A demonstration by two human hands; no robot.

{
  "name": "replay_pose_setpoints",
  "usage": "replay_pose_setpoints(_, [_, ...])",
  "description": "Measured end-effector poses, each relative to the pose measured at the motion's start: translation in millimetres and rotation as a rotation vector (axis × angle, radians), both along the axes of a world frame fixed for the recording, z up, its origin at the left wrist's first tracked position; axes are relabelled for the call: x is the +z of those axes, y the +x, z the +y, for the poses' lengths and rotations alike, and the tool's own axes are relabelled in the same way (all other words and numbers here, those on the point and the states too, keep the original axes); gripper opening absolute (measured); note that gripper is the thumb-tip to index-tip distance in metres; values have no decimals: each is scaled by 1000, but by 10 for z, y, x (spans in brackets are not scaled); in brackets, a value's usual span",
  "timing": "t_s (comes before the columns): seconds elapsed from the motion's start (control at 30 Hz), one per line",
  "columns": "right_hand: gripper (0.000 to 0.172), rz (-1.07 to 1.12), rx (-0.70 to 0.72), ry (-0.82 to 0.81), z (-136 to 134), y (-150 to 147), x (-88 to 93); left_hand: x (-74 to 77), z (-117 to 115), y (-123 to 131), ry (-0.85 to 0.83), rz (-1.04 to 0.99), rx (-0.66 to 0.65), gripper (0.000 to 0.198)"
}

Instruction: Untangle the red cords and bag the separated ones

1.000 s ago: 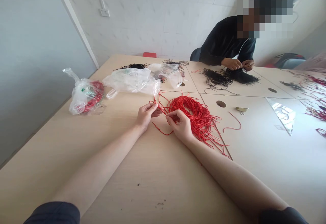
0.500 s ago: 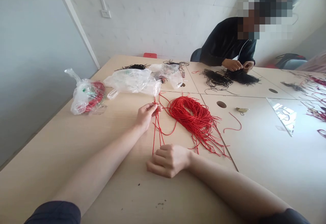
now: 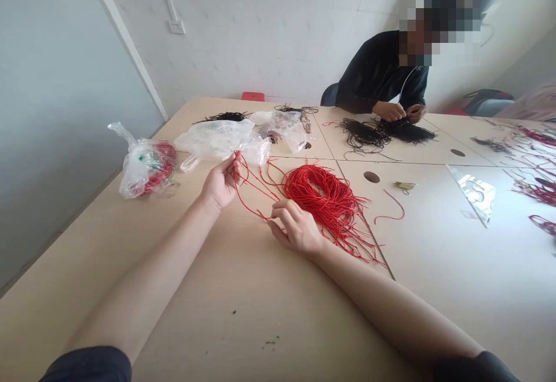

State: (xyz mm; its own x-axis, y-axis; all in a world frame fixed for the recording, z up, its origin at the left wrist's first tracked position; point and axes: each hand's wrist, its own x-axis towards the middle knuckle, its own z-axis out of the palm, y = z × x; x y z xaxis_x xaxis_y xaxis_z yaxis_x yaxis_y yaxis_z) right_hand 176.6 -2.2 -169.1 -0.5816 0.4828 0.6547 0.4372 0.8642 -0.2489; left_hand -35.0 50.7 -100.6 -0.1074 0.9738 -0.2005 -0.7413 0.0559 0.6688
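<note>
A: Head view; where's the red cord point(image 3: 259, 214)?
B: Between the 2 hands; left hand point(image 3: 221, 182) is closed, thumb and fingers pinching the cord up at its far-left part.
A: Right hand point(image 3: 297, 231)?
B: Fingers curled, thumb below; fingertips meet the cord's near-right part; can't tell if they grip it or only touch.
A: Long axis?
B: Diagonal, far-left to near-right, straight from hand to hand; 1 strand sags in a curve, another runs nearly straight.
A: And the red cord pile point(image 3: 324, 205)?
B: On the table point(image 3: 195, 312), just beyond and right of the right hand, so that hand is nearer; the pile has a ring at the far side, loose ends splaying toward the person.
A: Anything in the way?
B: White plastic bag point(image 3: 208, 138) right behind the left fingertips; can't tell if they touch; metal clip point(image 3: 406, 185) and clear triangle point(image 3: 471, 191) lie farther right, well apart; co-worker point(image 3: 369, 75) handles black cords point(image 3: 408, 133) across the table.
</note>
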Motion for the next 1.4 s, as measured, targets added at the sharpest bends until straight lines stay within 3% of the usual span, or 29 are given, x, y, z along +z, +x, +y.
replay_pose_setpoints(0.13, [10, 27, -62, -72, 59, -17, -23, 373, -161, -20, 85, -84, -112, 23])
replay_pose_setpoints(0.23, [17, -6, -93, -119, 60, -46, -44, 465, -263, -15, 141, 51, -139, 25])
replay_pose_setpoints(0.33, [21, 21, -65, -197, 52, -49, -44, 309, -377, 35, 200, 368, -182, 14])
replay_pose_setpoints(0.43, [24, 139, -13, -403, 52, -27, -40, -63, -531, 147, 149, 643, -306, 22])
replay_pose_setpoints(0.53, [29, 289, 21, -646, 74, 0, -57, -441, -680, 282, 109, 719, -354, 43])
replay_pose_setpoints(0.63, [36, 329, 57, -772, 111, 16, -95, -635, -764, 388, 133, 806, -360, 76])
replay_pose_setpoints(0.7, [37, 351, 83, -849, 136, 21, -119, -663, -782, 433, 172, 886, -377, 85])
replay_pose_setpoints(0.9, [38, 508, 61, -955, 199, 39, -119, -655, -776, 468, 229, 995, -389, 82])
replay_pose_setpoints(1.1, [39, 632, 38, -999, 229, 24, -123, -718, -698, 399, 133, 887, -373, 53])
replay_pose_setpoints(1.4, [40, 688, 13, -1040, 296, -6, -151, -520, -505, 223, -40, 672, -742, 32])
